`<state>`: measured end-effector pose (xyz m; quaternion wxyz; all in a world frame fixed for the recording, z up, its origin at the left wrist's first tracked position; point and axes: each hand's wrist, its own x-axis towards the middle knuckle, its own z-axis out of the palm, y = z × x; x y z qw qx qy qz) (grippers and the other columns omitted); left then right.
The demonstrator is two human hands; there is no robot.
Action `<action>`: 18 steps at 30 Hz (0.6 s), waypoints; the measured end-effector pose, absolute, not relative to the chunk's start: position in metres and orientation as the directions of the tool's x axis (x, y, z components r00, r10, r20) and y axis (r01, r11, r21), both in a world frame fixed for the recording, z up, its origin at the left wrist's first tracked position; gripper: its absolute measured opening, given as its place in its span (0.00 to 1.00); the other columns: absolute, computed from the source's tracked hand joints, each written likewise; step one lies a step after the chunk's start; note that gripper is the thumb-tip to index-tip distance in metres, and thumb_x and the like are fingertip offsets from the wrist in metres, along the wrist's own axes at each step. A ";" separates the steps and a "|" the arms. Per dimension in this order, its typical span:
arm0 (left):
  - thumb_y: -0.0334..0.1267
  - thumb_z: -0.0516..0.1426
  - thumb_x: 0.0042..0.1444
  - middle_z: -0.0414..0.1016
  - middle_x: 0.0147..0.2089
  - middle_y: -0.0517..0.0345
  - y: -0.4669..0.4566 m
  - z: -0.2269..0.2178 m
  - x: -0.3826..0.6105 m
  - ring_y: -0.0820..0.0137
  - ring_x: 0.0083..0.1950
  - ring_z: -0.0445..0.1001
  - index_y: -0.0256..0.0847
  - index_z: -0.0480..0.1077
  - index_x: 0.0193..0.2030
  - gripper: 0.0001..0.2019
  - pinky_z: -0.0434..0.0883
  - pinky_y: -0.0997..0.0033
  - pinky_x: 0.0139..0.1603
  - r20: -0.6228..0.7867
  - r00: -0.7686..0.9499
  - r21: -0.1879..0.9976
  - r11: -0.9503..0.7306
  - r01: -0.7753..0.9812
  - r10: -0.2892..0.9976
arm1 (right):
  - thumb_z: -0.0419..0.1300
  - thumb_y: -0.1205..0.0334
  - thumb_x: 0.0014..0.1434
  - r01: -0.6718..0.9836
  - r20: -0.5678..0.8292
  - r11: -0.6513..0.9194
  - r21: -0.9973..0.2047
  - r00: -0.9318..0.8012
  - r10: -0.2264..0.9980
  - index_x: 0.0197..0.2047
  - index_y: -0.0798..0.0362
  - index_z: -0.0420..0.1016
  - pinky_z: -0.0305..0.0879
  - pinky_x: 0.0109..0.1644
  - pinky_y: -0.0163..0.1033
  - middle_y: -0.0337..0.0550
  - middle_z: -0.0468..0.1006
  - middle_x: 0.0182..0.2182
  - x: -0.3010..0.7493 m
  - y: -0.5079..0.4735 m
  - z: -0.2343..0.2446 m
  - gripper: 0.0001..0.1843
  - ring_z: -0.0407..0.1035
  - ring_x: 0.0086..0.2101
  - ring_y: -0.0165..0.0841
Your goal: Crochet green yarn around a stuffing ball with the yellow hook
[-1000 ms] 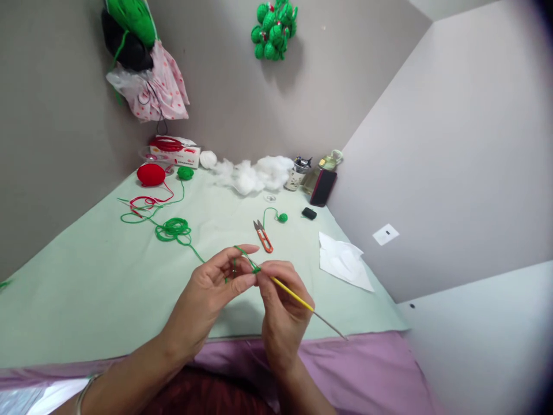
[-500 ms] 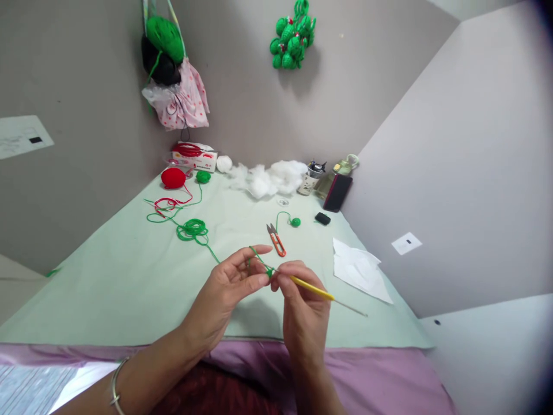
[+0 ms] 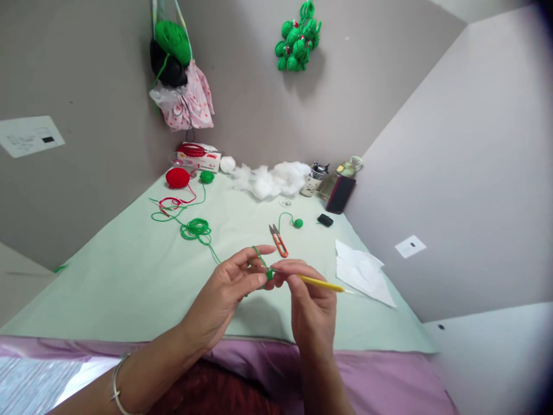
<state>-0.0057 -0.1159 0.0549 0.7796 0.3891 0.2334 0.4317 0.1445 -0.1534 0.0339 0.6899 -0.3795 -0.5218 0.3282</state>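
Note:
A small green crochet piece (image 3: pixel 269 275) is pinched between the thumb and fingers of my left hand (image 3: pixel 231 282), with green yarn looped over the raised index finger. My right hand (image 3: pixel 309 294) grips a yellow-handled crochet hook (image 3: pixel 322 283), its metal tip at the crochet piece. The hook's rear end points right and looks blurred. From my left hand the yarn runs back to a loose green coil (image 3: pixel 196 229) on the table. Just beyond my fingers lie orange thread snips (image 3: pixel 279 242) and a small green crocheted ball (image 3: pixel 298 223) with a yarn tail.
White stuffing (image 3: pixel 272 180) lies along the back, beside a cup of tools (image 3: pixel 311 183) and a leaning phone (image 3: pixel 341 194). Red yarn (image 3: pixel 177 178) sits at the back left. White paper (image 3: pixel 363 274) rests on the right. Green crocheted pieces (image 3: pixel 298 43) hang on the wall.
My right hand has shifted slightly right, and the hook now lies flatter, its rear end higher. My left hand still holds the crochet piece. The whole view has moved a little.

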 end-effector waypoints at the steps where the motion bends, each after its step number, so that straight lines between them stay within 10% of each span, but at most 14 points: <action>1: 0.36 0.65 0.58 0.72 0.36 0.62 -0.116 0.056 -0.006 0.73 0.40 0.73 0.50 0.80 0.53 0.15 0.67 0.69 0.51 -0.025 0.526 0.808 0.327 -0.490 0.850 | 0.61 0.62 0.68 -0.095 0.450 0.481 -0.871 0.236 0.861 0.43 0.47 0.84 0.72 0.39 0.41 0.43 0.82 0.38 0.145 -0.153 0.035 0.08 0.73 0.33 0.32; 9: 0.35 0.63 0.61 0.70 0.37 0.62 -0.115 0.052 -0.010 0.72 0.41 0.72 0.48 0.79 0.53 0.14 0.67 0.68 0.52 -0.035 0.502 0.853 0.287 -0.435 0.864 | 0.53 0.67 0.72 0.154 0.560 0.539 -0.828 0.176 0.810 0.43 0.49 0.79 0.73 0.40 0.40 0.42 0.80 0.38 0.147 -0.163 0.047 0.13 0.74 0.34 0.31; 18: 0.38 0.68 0.58 0.70 0.38 0.62 -0.116 0.047 -0.008 0.73 0.44 0.69 0.51 0.80 0.53 0.15 0.68 0.73 0.50 0.037 0.449 0.887 0.177 -0.426 0.893 | 0.55 0.79 0.63 0.631 0.831 0.658 -0.412 -0.035 0.555 0.55 0.50 0.74 0.76 0.44 0.42 0.49 0.81 0.44 0.143 -0.170 0.035 0.21 0.77 0.44 0.36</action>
